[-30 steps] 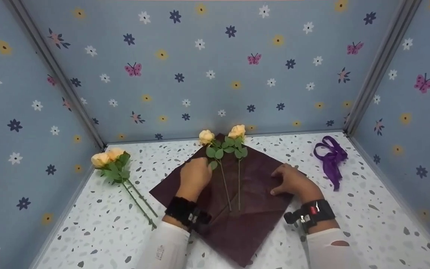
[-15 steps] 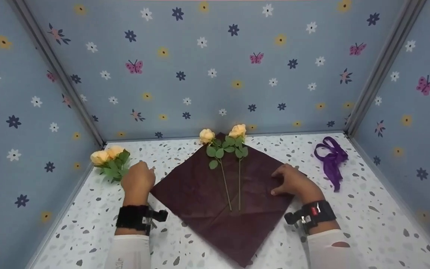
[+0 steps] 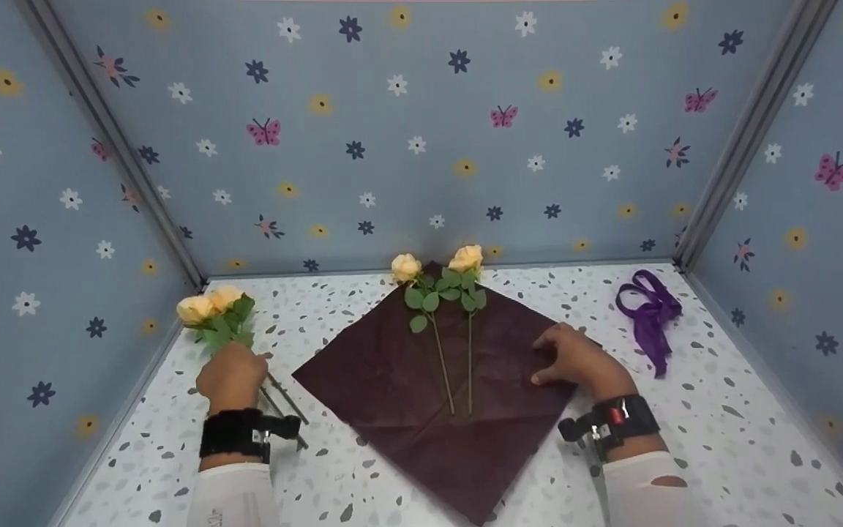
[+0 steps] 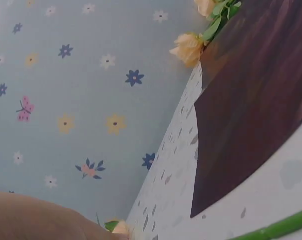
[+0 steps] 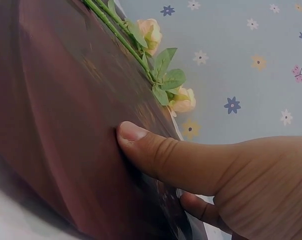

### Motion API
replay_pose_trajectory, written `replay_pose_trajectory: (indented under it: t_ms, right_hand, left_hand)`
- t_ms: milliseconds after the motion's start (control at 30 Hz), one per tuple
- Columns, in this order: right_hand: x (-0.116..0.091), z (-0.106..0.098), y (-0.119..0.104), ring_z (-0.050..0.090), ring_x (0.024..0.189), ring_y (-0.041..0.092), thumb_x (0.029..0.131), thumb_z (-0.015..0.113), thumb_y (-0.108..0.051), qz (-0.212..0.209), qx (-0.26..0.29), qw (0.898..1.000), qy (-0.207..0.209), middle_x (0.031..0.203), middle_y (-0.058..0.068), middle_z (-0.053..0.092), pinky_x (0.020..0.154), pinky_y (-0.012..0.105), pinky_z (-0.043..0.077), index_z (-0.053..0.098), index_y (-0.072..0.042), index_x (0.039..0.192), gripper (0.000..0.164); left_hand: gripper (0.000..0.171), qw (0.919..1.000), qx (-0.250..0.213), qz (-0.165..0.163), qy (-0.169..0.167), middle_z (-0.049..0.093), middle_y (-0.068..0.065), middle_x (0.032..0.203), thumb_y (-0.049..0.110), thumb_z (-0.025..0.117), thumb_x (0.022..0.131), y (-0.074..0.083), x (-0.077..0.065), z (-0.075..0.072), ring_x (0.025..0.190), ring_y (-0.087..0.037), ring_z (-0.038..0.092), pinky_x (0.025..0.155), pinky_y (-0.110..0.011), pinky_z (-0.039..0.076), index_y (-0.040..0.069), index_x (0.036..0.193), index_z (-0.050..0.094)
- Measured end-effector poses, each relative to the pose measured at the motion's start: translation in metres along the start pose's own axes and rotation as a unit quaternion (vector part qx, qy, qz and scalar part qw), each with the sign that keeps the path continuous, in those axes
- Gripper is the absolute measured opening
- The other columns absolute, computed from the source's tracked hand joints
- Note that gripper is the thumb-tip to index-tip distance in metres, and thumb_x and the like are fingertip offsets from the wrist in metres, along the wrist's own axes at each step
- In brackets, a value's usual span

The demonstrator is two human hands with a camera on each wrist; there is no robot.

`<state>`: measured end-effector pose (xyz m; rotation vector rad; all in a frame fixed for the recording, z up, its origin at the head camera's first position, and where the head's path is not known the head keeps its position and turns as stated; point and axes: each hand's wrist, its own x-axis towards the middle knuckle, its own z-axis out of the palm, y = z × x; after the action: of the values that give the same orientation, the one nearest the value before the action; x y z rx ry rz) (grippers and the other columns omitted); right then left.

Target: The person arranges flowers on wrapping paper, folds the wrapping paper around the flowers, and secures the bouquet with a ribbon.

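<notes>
Two cream roses lie side by side at the left, their stems slanting toward the front. My left hand is over the upper stems, just below the leaves; its fingertips are hidden. In the left wrist view, a green stem crosses the lower right corner. At the middle, two more roses lie apart on a dark maroon sheet of wrapping paper, blooms toward the back wall. My right hand rests on the sheet's right corner, thumb and fingers spread; the right wrist view shows the thumb extended on the sheet.
A purple ribbon lies loosely looped at the back right of the speckled white table. Blue flower-patterned panels enclose the table at the back and both sides.
My left hand has moved left from the wrapping paper beside the middle roses to the stems of the left pair, dropping slightly toward the front. My right hand stays in place.
</notes>
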<state>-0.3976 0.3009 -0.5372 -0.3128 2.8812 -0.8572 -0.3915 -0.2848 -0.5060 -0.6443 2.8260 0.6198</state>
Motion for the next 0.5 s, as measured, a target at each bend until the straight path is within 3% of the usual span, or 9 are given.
replay_pose_trajectory:
  t_ms: [133,200,267,367,500]
  right_hand:
    - [-0.001,-0.002,-0.001,0.058,0.127,0.039,0.072,0.099,-0.026,-0.007,-0.004,1.0,-0.003,0.131,0.018,0.061,0.115,0.056,0.044,0.071,-0.003,0.127,0.067]
    - [-0.001,-0.002,-0.002,0.057,0.127,0.04,0.072,0.099,-0.027,-0.009,-0.006,1.0,-0.005,0.132,0.019,0.06,0.115,0.056,0.044,0.071,-0.002,0.127,0.067]
    - [-0.001,-0.002,-0.002,0.058,0.127,0.04,0.072,0.099,-0.027,-0.008,-0.008,1.0,-0.006,0.132,0.019,0.061,0.115,0.056,0.044,0.071,-0.003,0.128,0.067]
    - [-0.001,-0.001,-0.002,0.057,0.127,0.039,0.072,0.099,-0.027,-0.003,-0.005,1.0,-0.007,0.132,0.018,0.061,0.116,0.055,0.044,0.071,-0.004,0.128,0.067]
    - [-0.001,-0.001,-0.003,0.058,0.127,0.039,0.072,0.099,-0.028,-0.005,-0.003,1.0,-0.008,0.132,0.018,0.06,0.116,0.056,0.044,0.071,-0.004,0.128,0.067]
  left_hand:
    - [0.039,0.9995,-0.021,-0.02,-0.014,0.071,-0.012,0.081,0.03,0.047,0.104,-0.01,0.001,0.003,0.074,-0.029,0.068,0.066,-0.044,0.055,0.004,0.093,0.073]
    - [0.043,0.9992,-0.021,-0.022,-0.028,0.071,-0.012,0.079,0.03,0.043,0.105,-0.014,0.001,0.006,0.078,-0.032,0.07,0.088,-0.056,0.059,0.007,0.083,0.071]
    - [0.047,0.999,-0.018,-0.013,-0.039,0.072,-0.015,0.085,0.03,0.04,0.107,-0.016,0.002,0.007,0.085,-0.034,0.07,0.11,-0.068,0.046,0.007,0.078,0.069]
    - [0.044,0.9987,-0.018,-0.005,-0.048,0.071,-0.018,0.096,0.024,0.038,0.106,-0.018,0.003,0.009,0.089,-0.035,0.069,0.114,-0.071,0.041,0.007,0.079,0.068]
    - [0.036,0.9989,-0.024,-0.009,-0.04,0.07,-0.021,0.099,0.019,0.039,0.103,-0.019,0.005,0.008,0.08,-0.032,0.067,0.102,-0.067,0.052,0.004,0.087,0.068]
